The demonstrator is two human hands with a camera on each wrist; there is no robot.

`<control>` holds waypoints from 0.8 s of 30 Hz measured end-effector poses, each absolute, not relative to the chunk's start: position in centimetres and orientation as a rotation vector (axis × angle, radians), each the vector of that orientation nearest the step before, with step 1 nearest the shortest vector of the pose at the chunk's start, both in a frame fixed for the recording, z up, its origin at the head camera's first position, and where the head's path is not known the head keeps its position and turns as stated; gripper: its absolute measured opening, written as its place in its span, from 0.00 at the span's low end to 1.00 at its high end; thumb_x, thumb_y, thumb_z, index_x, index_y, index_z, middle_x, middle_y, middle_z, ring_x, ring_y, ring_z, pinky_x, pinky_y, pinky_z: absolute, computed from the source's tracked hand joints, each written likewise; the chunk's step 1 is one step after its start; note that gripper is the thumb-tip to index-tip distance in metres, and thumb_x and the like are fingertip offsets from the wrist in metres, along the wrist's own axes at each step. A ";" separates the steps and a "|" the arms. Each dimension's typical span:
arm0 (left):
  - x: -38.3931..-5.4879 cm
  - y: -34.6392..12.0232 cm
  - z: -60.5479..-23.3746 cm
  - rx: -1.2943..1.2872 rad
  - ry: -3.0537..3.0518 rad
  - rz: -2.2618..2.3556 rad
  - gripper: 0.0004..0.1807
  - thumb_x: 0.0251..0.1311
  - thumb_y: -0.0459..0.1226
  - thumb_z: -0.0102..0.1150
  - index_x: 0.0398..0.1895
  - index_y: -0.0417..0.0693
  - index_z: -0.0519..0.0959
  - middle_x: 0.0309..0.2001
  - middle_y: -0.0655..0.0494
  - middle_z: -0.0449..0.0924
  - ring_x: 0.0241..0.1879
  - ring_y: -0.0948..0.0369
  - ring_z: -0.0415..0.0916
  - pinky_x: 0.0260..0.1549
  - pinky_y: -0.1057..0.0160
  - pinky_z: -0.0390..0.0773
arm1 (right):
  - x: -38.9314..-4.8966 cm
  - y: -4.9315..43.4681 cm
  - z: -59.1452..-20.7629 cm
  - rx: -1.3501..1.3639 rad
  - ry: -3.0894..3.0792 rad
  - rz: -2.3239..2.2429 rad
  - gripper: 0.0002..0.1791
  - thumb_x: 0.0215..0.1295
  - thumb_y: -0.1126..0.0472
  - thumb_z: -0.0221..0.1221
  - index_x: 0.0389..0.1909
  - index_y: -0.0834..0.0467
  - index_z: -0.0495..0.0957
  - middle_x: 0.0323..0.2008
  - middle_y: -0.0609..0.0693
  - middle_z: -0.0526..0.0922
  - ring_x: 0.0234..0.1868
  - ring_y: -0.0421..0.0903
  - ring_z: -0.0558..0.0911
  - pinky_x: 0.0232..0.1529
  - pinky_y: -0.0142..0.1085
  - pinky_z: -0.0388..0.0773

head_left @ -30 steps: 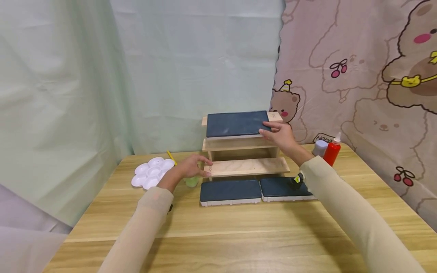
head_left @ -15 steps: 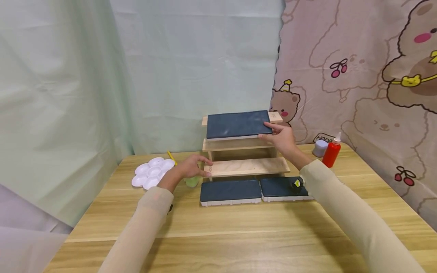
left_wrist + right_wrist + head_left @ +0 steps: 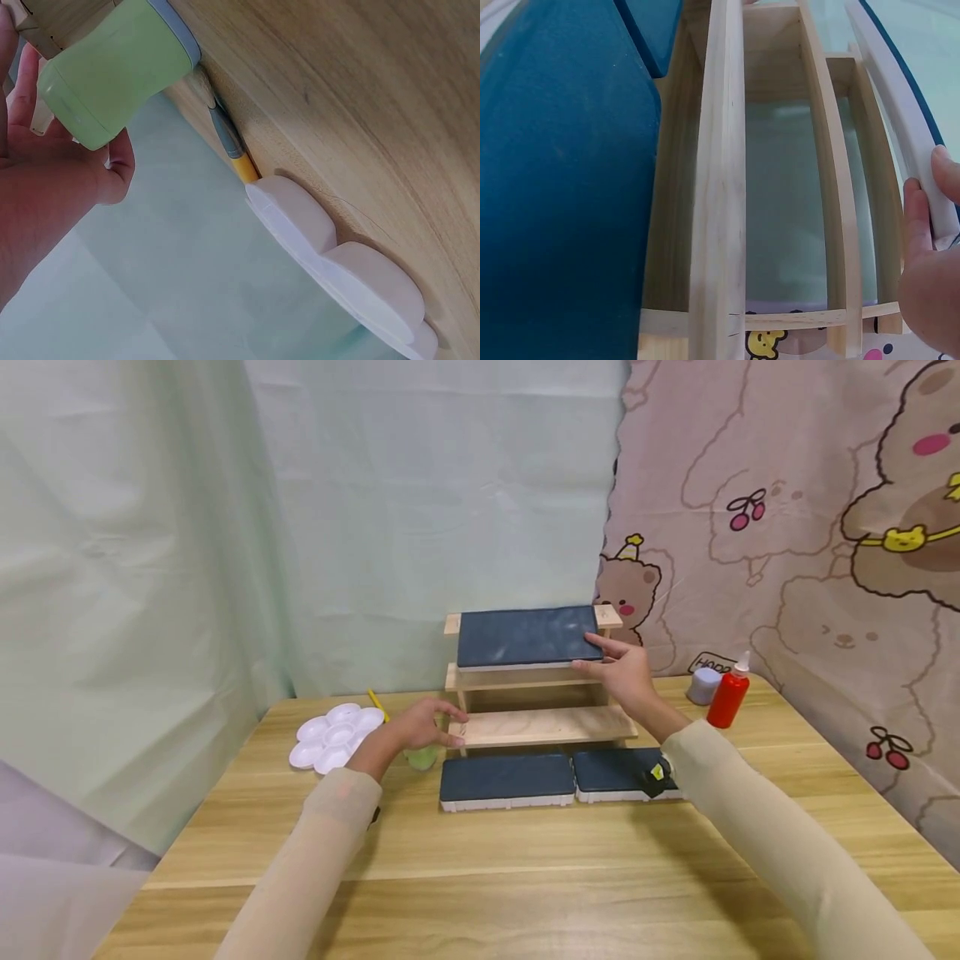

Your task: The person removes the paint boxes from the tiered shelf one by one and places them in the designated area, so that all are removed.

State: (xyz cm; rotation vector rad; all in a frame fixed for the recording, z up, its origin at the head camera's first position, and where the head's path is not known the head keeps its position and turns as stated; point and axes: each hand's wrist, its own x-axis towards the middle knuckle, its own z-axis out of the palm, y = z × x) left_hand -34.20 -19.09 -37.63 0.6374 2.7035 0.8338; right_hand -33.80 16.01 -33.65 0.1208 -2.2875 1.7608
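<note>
In the head view my right hand pinches the right end of a flat white case with a dark blue lid, thumb below and fingers on the lid. This case lies at the top of a tiered wooden rack. My left hand holds the left end of the rack's lowest board between thumb and fingers. Seen from the right wrist, the case's white side stands apart from the lower boards. Two more blue-lidded cases, the left one and the right one, lie before the rack.
Beside my left hand stands a light green cup, with a yellow-handled brush and a white flower-shaped palette near it. A red squeeze bottle and a greyish-lavender jar stand at the right. Curtains hang behind the table.
My right hand has shifted the top case slightly to the right and toward me. The left hand stays at the board's end.
</note>
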 end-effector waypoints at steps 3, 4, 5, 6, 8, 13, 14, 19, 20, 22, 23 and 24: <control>-34.3 -19.1 -37.6 0.641 2.705 0.835 0.25 0.56 0.45 0.73 0.57 0.51 0.82 0.62 0.48 0.75 0.68 0.44 0.63 0.64 0.44 0.64 | -33.7 16.1 -33.7 0.103 -2.283 1.773 0.34 0.55 0.57 0.74 0.64 0.53 0.77 0.74 0.53 0.60 0.70 0.54 0.66 0.65 0.47 0.68; -34.3 -19.1 -37.6 0.642 2.706 0.832 0.25 0.56 0.45 0.73 0.57 0.51 0.82 0.62 0.48 0.75 0.68 0.44 0.63 0.64 0.44 0.64 | -33.6 16.1 -33.8 0.092 -2.286 1.772 0.34 0.55 0.56 0.74 0.64 0.53 0.77 0.74 0.53 0.60 0.69 0.55 0.67 0.66 0.48 0.68; -34.3 -19.1 -37.6 0.641 2.706 0.831 0.25 0.56 0.45 0.73 0.56 0.51 0.82 0.62 0.48 0.75 0.68 0.44 0.63 0.64 0.44 0.64 | -33.5 16.2 -33.8 0.084 -2.290 1.767 0.34 0.54 0.56 0.74 0.64 0.53 0.77 0.74 0.54 0.61 0.69 0.55 0.67 0.66 0.48 0.68; -34.3 -19.1 -37.6 0.642 2.707 0.828 0.25 0.55 0.45 0.73 0.56 0.51 0.82 0.62 0.48 0.75 0.68 0.44 0.63 0.65 0.44 0.64 | -33.4 16.2 -33.8 0.077 -2.292 1.766 0.34 0.54 0.55 0.74 0.64 0.53 0.77 0.73 0.54 0.61 0.69 0.55 0.67 0.66 0.48 0.68; -34.4 -19.1 -37.7 0.645 2.708 0.828 0.25 0.55 0.45 0.73 0.56 0.51 0.82 0.62 0.48 0.75 0.68 0.44 0.63 0.64 0.44 0.64 | -33.2 16.2 -33.8 0.075 -2.292 1.760 0.34 0.54 0.56 0.74 0.64 0.53 0.77 0.72 0.55 0.63 0.68 0.56 0.68 0.65 0.48 0.68; -34.4 -19.1 -37.7 0.650 2.711 0.823 0.25 0.55 0.45 0.73 0.57 0.50 0.81 0.62 0.48 0.75 0.67 0.43 0.63 0.64 0.44 0.64 | -32.6 16.2 -33.9 0.097 -2.283 1.730 0.33 0.54 0.56 0.74 0.63 0.52 0.78 0.71 0.54 0.66 0.66 0.58 0.70 0.63 0.50 0.70; -34.4 -19.1 -37.7 0.652 2.713 0.820 0.25 0.55 0.45 0.73 0.57 0.50 0.81 0.62 0.48 0.75 0.67 0.43 0.63 0.64 0.44 0.64 | -32.5 16.2 -34.0 0.105 -2.281 1.725 0.33 0.55 0.56 0.74 0.63 0.53 0.78 0.71 0.54 0.67 0.66 0.58 0.71 0.63 0.50 0.70; -34.3 -19.0 -37.6 0.658 2.719 0.818 0.25 0.55 0.45 0.73 0.56 0.49 0.81 0.61 0.48 0.76 0.67 0.44 0.64 0.65 0.45 0.64 | -32.2 16.4 -34.3 0.124 -2.277 1.722 0.32 0.55 0.57 0.74 0.63 0.54 0.78 0.71 0.55 0.66 0.65 0.58 0.71 0.63 0.50 0.70; -34.3 -19.0 -37.5 0.664 2.721 0.818 0.25 0.56 0.45 0.73 0.56 0.49 0.81 0.61 0.48 0.76 0.67 0.44 0.65 0.64 0.45 0.64 | -32.1 16.4 -34.3 0.125 -2.277 1.721 0.32 0.55 0.57 0.74 0.63 0.54 0.78 0.71 0.56 0.66 0.65 0.58 0.71 0.63 0.50 0.70; -34.3 -19.0 -37.5 0.670 2.717 0.829 0.25 0.56 0.45 0.73 0.56 0.48 0.81 0.61 0.47 0.76 0.66 0.44 0.65 0.64 0.45 0.65 | -31.9 16.5 -34.4 0.121 -2.277 1.729 0.33 0.55 0.57 0.74 0.63 0.53 0.78 0.72 0.56 0.65 0.66 0.58 0.71 0.63 0.51 0.70; -34.4 -19.0 -37.5 0.670 2.715 0.834 0.25 0.56 0.44 0.73 0.56 0.48 0.81 0.60 0.48 0.77 0.66 0.44 0.65 0.64 0.45 0.65 | -31.8 16.6 -34.4 0.122 -2.277 1.728 0.33 0.54 0.56 0.74 0.63 0.53 0.78 0.72 0.57 0.65 0.66 0.59 0.71 0.63 0.51 0.70; -34.4 -18.9 -37.6 0.672 2.713 0.838 0.25 0.56 0.44 0.73 0.56 0.47 0.81 0.60 0.48 0.77 0.66 0.44 0.65 0.64 0.45 0.65 | -31.7 16.6 -34.4 0.121 -2.280 1.723 0.33 0.54 0.56 0.74 0.63 0.53 0.78 0.72 0.57 0.65 0.66 0.59 0.71 0.63 0.51 0.70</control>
